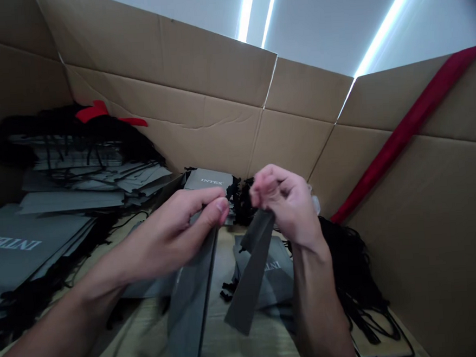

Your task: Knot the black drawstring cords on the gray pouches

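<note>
The left hand (pixel 176 232) is curled, with thumb and fingertips pinched on the upper edge of a grey paper bag (pixel 192 307) that hangs below it. The right hand (pixel 284 202) is closed in a similar pinch on a dark grey flap (pixel 255 272), which may belong to the same bag; the fingers hide the join. Beneath the right hand lies a printed grey bag (pixel 267 274). Left of the left hand sit stacked grey bags (pixel 72 198), and right of the right hand lie black cords (pixel 350 268) against a cardboard wall (pixel 385 190).
</note>
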`<state>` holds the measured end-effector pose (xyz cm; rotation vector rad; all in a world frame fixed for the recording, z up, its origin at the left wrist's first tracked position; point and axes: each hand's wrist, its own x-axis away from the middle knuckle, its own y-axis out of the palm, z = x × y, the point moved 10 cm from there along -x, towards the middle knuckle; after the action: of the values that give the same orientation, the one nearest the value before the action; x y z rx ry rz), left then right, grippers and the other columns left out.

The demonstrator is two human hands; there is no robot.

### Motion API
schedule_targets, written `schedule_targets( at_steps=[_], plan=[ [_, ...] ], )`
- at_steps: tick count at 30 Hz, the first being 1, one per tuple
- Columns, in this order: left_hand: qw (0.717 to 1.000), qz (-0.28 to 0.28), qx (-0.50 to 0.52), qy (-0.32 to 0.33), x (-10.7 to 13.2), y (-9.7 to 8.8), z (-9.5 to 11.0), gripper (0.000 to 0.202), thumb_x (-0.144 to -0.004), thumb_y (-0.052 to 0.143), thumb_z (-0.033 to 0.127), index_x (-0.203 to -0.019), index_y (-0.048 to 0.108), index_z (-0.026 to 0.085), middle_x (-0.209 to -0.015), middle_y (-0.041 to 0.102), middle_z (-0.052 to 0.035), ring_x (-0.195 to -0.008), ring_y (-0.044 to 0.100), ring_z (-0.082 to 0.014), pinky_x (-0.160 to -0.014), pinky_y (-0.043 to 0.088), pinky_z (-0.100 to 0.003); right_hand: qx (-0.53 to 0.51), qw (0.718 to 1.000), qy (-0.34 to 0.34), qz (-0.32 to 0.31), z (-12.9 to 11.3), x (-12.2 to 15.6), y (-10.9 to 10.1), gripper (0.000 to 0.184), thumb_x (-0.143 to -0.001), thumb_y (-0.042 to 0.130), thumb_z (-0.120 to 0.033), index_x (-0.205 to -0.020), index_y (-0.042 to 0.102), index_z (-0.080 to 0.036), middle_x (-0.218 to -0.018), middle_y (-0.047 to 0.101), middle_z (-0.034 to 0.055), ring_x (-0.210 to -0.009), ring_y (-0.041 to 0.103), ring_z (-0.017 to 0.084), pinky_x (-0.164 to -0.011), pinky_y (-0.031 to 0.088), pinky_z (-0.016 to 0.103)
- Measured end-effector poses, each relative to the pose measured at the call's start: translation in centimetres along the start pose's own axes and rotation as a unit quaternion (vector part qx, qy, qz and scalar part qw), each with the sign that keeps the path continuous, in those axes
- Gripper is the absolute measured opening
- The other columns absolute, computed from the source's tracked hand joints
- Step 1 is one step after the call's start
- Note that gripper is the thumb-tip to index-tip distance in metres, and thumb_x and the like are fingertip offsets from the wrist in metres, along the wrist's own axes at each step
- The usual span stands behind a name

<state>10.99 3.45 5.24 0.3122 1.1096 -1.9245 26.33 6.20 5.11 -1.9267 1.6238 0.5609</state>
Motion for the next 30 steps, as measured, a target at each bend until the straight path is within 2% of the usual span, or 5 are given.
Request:
schedule_targets(
  at_steps=[3,7,15,26,30],
  plan=[
    [0.998,0.011,0.035,-0.051,-0.3,-0.5,-1.4,0.044,-0.117,0.044,0.038,-0.076,0.046,0.021,-0.073,0.045,0.0039,-0.063,0.04,-0.0113,-0.058,0.037,-0.024,-0.022,0.998,0.0,0.065,0.3,0.1,-1.5,0.054,-0.109,0.059,-0.069,-0.08,0.05,-0.025,-0.063,0.044,-0.0053,-0.057,0.036,0.013,-0.055,0.029,0.029],
    [0.994,0.007,0.07,-0.084,-0.6,-0.3,-2.4,0.046,-0.115,0.047,0.043,-0.075,0.044,0.02,-0.074,0.042,0.0037,-0.066,0.039,-0.0118,-0.061,0.036,-0.025,-0.008,0.994,0.031,0.102,1.0,0.1,-2.5,0.033,-0.108,0.05,-0.036,-0.078,0.042,-0.025,-0.071,0.035,-0.0047,-0.061,0.031,0.014,-0.057,0.027,0.03],
    [0.96,-0.042,0.251,-0.112,-0.6,1.1,-3.8,0.053,-0.114,0.05,0.044,-0.067,0.046,0.02,-0.065,0.041,0.0026,-0.06,0.036,-0.0116,-0.058,0.032,-0.027,0.106,0.987,0.117,0.005,1.2,1.6,-1.4,0.016,-0.098,0.047,-0.016,-0.091,0.059,-0.023,-0.075,0.047,-0.0036,-0.069,0.041,0.014,-0.062,0.031,0.03],
    [0.932,-0.028,0.322,-0.161,-0.6,1.6,-5.8,0.056,-0.112,0.053,0.043,-0.062,0.047,0.02,-0.057,0.04,0.0026,-0.053,0.037,-0.0118,-0.056,0.034,-0.027,0.042,0.999,0.002,-0.012,-1.9,1.6,-0.4,0.017,-0.107,0.068,-0.016,-0.12,0.062,-0.025,-0.148,0.073,0.0084,-0.103,0.087,0.019,-0.096,0.071,0.035],
    [0.948,-0.024,0.27,-0.167,-0.8,1.1,-6.0,0.056,-0.111,0.053,0.042,-0.06,0.049,0.019,-0.059,0.044,0.0015,-0.055,0.037,-0.0112,-0.055,0.033,-0.025,0.032,0.998,-0.002,0.055,-1.7,1.5,-1.6,0.024,-0.1,0.079,-0.012,-0.105,0.059,-0.026,-0.104,0.087,0.0012,-0.095,0.089,0.02,-0.086,0.073,0.027]
  ],
)
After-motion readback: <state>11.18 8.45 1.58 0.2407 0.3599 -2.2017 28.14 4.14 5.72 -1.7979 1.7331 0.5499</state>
